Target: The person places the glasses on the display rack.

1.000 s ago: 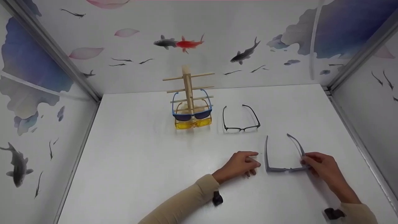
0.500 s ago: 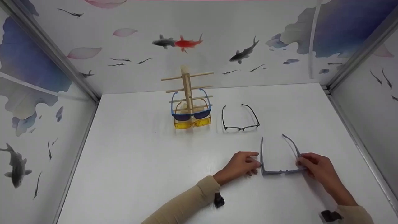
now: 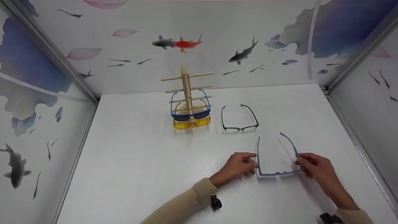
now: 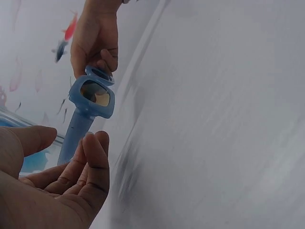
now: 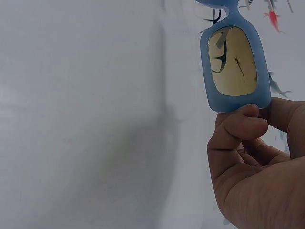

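My right hand [image 3: 317,168] pinches light-blue sunglasses [image 3: 276,174] at their right hinge corner, with the arms spread and pointing away from me. A yellowish tinted lens [image 5: 233,62] shows above the fingers in the right wrist view. At the other side, my left hand [image 3: 237,165] is at the left arm of the sunglasses. Its thumb [image 4: 40,140] and fingers stay apart in the left wrist view, with the blue arm [image 4: 75,133] passing behind the gap; whether they touch it I cannot tell.
Black-framed glasses [image 3: 240,128] lie unfolded beyond the hands. Left of them stands a wooden rack [image 3: 186,84] with several crossbars. Blue sunglasses [image 3: 182,117] and yellow glasses [image 3: 183,125] hang low on it. Printed walls enclose the white table [image 3: 130,161] at the back and sides.
The light-blue sunglasses have moved left in my right hand, up to my left hand, and their frame has tilted slightly. The left hand has hardly moved.
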The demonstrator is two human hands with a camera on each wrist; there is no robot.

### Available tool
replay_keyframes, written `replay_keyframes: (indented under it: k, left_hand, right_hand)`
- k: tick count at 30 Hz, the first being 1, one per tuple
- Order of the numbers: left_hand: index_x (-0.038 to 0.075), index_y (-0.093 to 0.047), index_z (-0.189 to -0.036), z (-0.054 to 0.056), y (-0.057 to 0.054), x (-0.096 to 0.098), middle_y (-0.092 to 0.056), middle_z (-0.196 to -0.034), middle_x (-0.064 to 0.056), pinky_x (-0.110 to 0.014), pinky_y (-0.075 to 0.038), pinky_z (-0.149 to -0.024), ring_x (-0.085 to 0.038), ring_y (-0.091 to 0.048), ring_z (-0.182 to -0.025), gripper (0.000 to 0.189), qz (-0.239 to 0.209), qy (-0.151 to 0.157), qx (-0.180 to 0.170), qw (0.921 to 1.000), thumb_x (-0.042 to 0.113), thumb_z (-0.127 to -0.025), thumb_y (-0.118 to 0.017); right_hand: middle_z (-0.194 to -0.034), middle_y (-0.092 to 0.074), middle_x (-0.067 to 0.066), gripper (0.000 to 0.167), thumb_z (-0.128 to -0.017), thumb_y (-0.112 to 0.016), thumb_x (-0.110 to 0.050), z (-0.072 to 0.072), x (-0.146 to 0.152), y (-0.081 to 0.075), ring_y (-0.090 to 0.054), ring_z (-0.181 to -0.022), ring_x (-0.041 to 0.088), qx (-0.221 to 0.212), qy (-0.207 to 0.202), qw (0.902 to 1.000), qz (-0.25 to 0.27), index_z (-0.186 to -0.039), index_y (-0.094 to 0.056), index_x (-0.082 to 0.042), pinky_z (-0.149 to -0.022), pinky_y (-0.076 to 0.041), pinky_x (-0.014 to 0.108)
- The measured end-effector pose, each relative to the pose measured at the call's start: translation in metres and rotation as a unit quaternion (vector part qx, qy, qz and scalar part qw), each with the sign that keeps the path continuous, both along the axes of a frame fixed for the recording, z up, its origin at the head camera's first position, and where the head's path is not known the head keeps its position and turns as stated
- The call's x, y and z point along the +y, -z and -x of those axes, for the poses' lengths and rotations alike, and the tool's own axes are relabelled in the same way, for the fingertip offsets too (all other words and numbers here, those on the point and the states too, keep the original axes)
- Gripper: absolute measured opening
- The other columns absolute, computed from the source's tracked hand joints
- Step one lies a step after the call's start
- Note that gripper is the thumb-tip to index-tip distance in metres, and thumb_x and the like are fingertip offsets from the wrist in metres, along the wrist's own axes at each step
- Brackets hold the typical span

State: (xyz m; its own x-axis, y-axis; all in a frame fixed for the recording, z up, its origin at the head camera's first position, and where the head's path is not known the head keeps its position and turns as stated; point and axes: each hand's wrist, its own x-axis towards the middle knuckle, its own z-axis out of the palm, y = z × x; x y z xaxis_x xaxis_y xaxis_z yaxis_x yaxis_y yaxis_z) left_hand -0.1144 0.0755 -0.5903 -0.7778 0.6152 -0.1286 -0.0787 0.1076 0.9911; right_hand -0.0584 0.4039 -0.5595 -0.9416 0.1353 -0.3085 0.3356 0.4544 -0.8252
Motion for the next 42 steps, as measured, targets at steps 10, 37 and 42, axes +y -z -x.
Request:
replay_keyframes:
  k: [10,37,42]
  left_hand:
    - [-0.003,-0.062,-0.151,-0.004,-0.007,-0.019,-0.08,-0.107,-0.006,-0.029,-0.062,-0.068,-0.028,-0.08,-0.09,0.05,0.0,-0.019,0.005,0.9998,0.02,-0.107,-0.072]
    - [0.001,-0.062,-0.151,-0.003,-0.021,-0.065,-0.081,-0.102,-0.004,-0.025,-0.061,-0.068,-0.017,-0.075,-0.084,0.049,0.026,-0.08,0.028,0.9961,0.019,-0.108,-0.074]
    - [0.0,-0.063,-0.149,-0.001,-0.024,-0.073,-0.081,-0.108,-0.016,-0.027,-0.062,-0.069,-0.024,-0.077,-0.086,0.047,0.018,-0.086,0.017,0.996,0.019,-0.108,-0.074]
  right_hand:
    - [-0.108,-0.081,0.008,0.044,-0.112,-0.068,-0.023,0.003,-0.021,-0.006,-0.065,-0.083,0.014,0.023,0.01,0.9991,0.035,-0.143,-0.064,0.007,-0.069,-0.06,0.026]
    - [-0.114,-0.079,0.015,0.045,-0.111,-0.069,-0.024,0.019,-0.072,-0.021,-0.064,-0.084,0.017,0.024,-0.015,0.9974,0.066,-0.143,-0.064,0.007,-0.069,-0.058,0.026]
    - [-0.113,-0.079,0.014,0.045,-0.111,-0.07,-0.023,0.025,-0.076,-0.024,-0.063,-0.082,0.016,0.036,-0.042,0.9957,0.074,-0.144,-0.063,0.007,-0.066,-0.056,0.026]
